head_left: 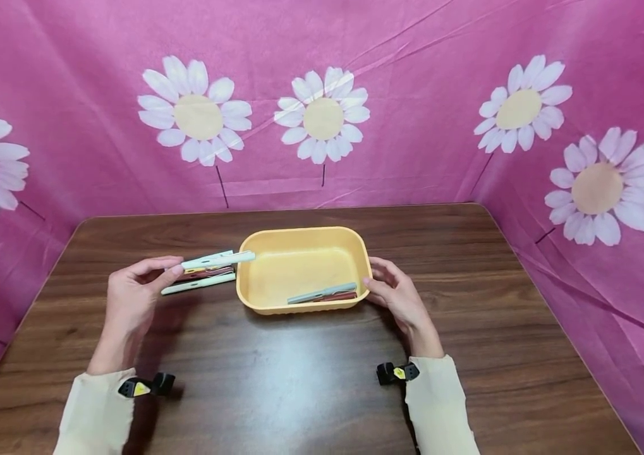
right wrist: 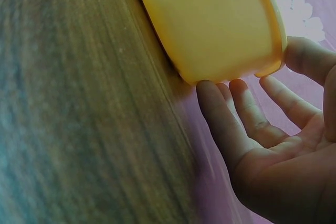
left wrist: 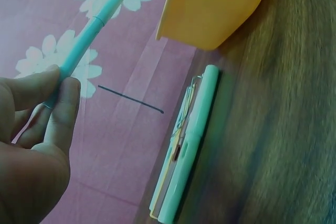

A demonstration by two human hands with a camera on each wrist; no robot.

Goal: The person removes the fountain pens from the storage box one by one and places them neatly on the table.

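Observation:
My left hand (head_left: 133, 298) pinches a mint-green pen (left wrist: 97, 23) between thumb and fingers. It is raised above the table, its far end over the left rim of a yellow plastic basket (head_left: 299, 235). Below it, several capped pens (left wrist: 194, 135) lie side by side on the table, left of the basket: pale green, dark red and a yellow one partly hidden. A grey-blue pen (head_left: 322, 293) and a dark red pen (head_left: 340, 296) lie inside the basket by its near wall. At the basket's right end, my right hand (head_left: 402, 302) grips the rim, thumb on top and fingers against the outer wall.
All of this stands on a brown wood-grain table (head_left: 287, 392). Pink cloth (head_left: 413, 114) printed with white daisies hangs behind it and along the sides. Each wrist wears a black camera strap (head_left: 145, 385) over a cream sleeve (head_left: 97, 414).

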